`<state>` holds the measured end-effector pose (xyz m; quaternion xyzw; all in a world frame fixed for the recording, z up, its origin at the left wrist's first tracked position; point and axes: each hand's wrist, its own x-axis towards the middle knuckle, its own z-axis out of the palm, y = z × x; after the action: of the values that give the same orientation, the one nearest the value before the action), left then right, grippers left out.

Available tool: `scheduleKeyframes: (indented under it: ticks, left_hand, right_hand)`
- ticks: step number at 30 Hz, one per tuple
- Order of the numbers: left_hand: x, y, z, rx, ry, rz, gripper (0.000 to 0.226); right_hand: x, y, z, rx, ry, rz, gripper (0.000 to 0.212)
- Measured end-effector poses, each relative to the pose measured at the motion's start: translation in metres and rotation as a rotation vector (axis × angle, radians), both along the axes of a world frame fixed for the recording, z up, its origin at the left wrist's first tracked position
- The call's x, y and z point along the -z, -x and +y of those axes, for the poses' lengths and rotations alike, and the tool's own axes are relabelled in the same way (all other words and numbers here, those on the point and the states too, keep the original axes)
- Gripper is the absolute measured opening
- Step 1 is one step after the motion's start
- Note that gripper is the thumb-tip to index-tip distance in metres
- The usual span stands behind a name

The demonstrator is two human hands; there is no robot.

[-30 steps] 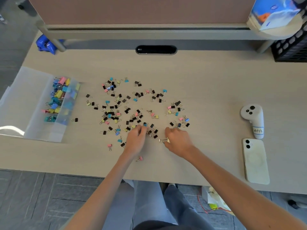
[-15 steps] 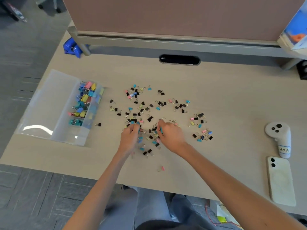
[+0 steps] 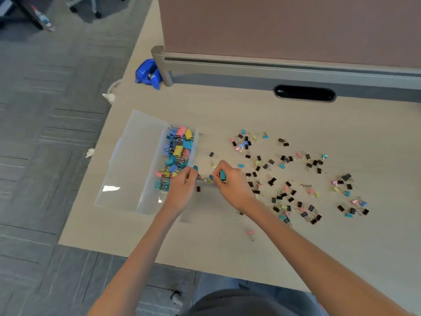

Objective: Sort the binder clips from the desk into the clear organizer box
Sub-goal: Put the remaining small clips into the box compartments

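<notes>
While the left hand (image 3: 182, 190) and right hand (image 3: 232, 185) are meeting over the pale wooden tabletop (image 3: 227, 252), the left fingers (image 3: 191, 173) are pinching a small wire-handled clip (image 3: 203, 178) and the right ones are curling round a teal metal binder clip (image 3: 222, 175), probably gathering a batch. The clear plastic organizer box (image 3: 127, 160) is lying at nine o'clock, within easy reach for dropping. Small loose binder clips (image 3: 284, 179) are spreading toward three o'clock. No writing is showing legibly.

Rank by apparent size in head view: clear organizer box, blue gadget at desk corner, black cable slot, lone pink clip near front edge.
1. clear organizer box
2-3. black cable slot and blue gadget: look alike, slot longer, gadget bulkier; not ranked
4. lone pink clip
</notes>
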<state>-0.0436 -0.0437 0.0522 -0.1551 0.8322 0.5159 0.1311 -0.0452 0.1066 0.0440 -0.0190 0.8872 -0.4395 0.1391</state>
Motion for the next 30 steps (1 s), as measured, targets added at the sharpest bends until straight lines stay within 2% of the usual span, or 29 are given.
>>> scheduleKeyframes:
  ticks: [5,9,15,18,24,30]
  left_hand:
    - [0.004,0.004,-0.062,0.065,0.018,0.021,0.033]
    - [0.009,0.003,-0.107,0.147,0.119,0.047,0.027]
    - [0.016,0.004,-0.156,0.284,0.373,0.071,0.023]
    - [0.016,0.005,-0.162,0.349,0.415,0.07,0.021]
    - [0.015,0.007,-0.155,0.45,0.498,0.112,0.014]
    - [0.016,0.01,-0.154,0.538,0.57,0.197,0.019]
  right_hand:
    - [0.002,-0.001,-0.057,0.099,0.109,-0.067,0.01]
    - [0.001,-0.001,-0.092,0.109,0.153,-0.112,0.009]
    - [0.003,0.004,-0.129,0.132,0.094,-0.177,0.016]
    - [0.003,0.008,-0.137,0.098,0.038,-0.178,0.021]
    - [0.002,0.014,-0.128,0.006,-0.176,-0.164,0.012]
    - [-0.004,0.017,-0.12,0.059,-0.111,-0.217,0.014]
